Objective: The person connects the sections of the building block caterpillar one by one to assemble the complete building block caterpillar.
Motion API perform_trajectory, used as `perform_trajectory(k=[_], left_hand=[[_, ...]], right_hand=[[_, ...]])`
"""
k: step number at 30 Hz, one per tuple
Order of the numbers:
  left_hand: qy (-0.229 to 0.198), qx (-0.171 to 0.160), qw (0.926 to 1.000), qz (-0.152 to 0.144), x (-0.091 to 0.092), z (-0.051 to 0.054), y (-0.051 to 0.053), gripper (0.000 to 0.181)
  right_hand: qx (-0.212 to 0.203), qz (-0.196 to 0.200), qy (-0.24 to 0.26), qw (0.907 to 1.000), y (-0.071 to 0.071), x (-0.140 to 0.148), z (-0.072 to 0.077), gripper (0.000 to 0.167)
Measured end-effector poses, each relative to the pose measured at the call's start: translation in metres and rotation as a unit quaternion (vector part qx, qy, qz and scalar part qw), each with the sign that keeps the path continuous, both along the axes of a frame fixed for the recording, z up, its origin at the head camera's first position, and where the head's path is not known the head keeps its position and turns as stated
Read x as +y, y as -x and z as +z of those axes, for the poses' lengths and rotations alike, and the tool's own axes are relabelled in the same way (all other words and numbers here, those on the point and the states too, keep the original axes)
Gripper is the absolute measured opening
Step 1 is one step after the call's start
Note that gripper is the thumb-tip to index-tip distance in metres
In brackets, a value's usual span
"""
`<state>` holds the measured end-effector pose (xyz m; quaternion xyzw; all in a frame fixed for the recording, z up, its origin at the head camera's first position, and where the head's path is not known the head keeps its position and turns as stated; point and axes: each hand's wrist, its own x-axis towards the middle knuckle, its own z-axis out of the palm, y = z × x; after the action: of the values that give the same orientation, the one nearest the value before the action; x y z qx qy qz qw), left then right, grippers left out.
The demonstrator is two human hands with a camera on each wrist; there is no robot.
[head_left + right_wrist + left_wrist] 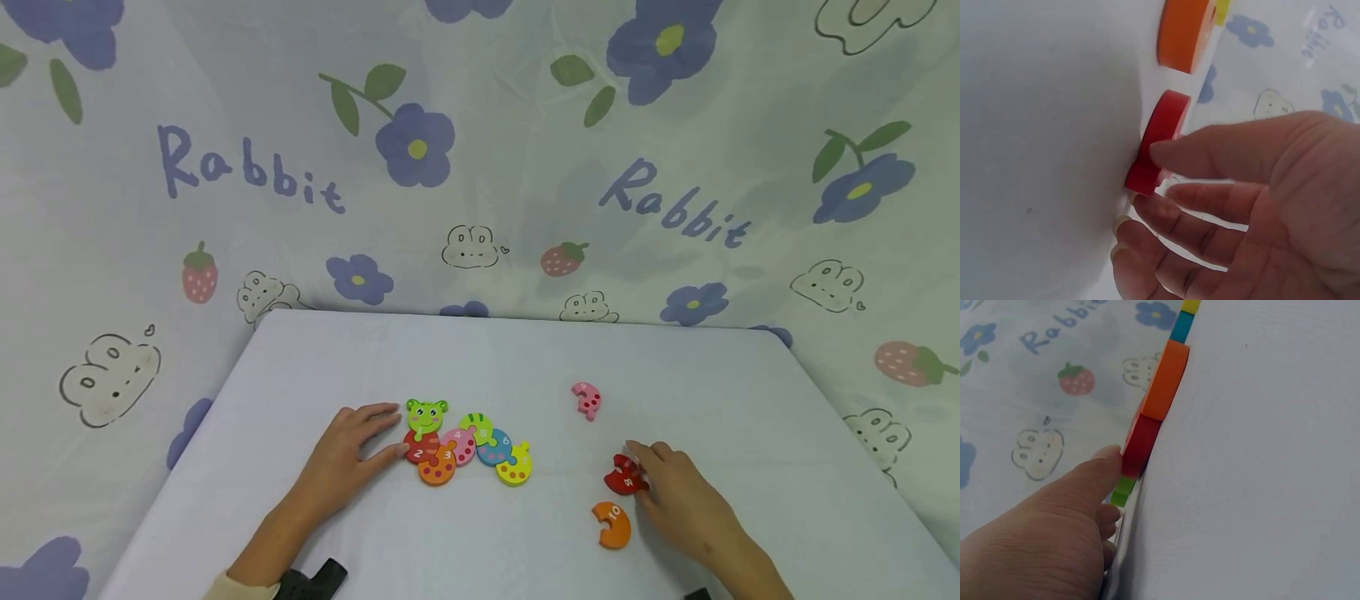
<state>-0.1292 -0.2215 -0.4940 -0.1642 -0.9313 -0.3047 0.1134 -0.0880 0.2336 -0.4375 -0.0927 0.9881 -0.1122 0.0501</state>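
A joined row of colourful wooden caterpillar puzzle pieces (438,473) lies on the white table, with a green smiling head piece (426,416) at its left end. My left hand (347,450) is beside that end, its thumb touching the red piece numbered 2 (1141,445). To the right, my right hand (678,487) pinches a loose red puzzle piece (622,477) between thumb and fingers; the right wrist view shows the thumb against this red piece (1164,122). An orange piece numbered 10 (615,527) lies just nearer than it, and a pink piece (588,400) lies farther back.
The white tabletop (360,358) ends at a straight back edge. Behind it hangs a cloth (510,150) printed with flowers, rabbits and strawberries. A black strap or device (311,581) sits at the left wrist.
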Motion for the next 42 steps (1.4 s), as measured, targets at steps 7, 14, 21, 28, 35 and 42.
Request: perform_trajectory(k=[7, 14, 21, 28, 35, 42], left_hand=[[0.003, -0.001, 1.0000, 0.000, -0.001, -0.001, 0.001, 0.054], [0.004, 0.007, 1.0000, -0.003, -0.001, -0.003, 0.001, 0.053], [0.003, 0.008, 1.0000, -0.003, -0.002, -0.004, 0.002, 0.052], [0.001, 0.011, 0.9999, -0.001, -0.001, -0.003, 0.001, 0.051], [0.001, 0.018, 0.9998, 0.001, 0.000, -0.001, 0.000, 0.052], [0.006, -0.006, 0.9999, 0.006, 0.000, -0.001, 0.001, 0.054]], right_hand=[[-0.025, -0.011, -0.003, 0.9996, 0.004, -0.008, 0.000, 0.069], [-0.026, -0.012, -0.021, 0.9994, 0.006, -0.017, 0.001, 0.060], [-0.023, 0.003, -0.017, 0.9996, 0.007, -0.020, 0.003, 0.055], [-0.019, 0.004, -0.027, 0.9994, 0.006, -0.021, 0.003, 0.057], [-0.017, 0.000, -0.019, 0.9997, 0.007, -0.019, 0.002, 0.058], [-0.023, 0.004, -0.025, 0.9994, 0.007, -0.016, 0.003, 0.060]])
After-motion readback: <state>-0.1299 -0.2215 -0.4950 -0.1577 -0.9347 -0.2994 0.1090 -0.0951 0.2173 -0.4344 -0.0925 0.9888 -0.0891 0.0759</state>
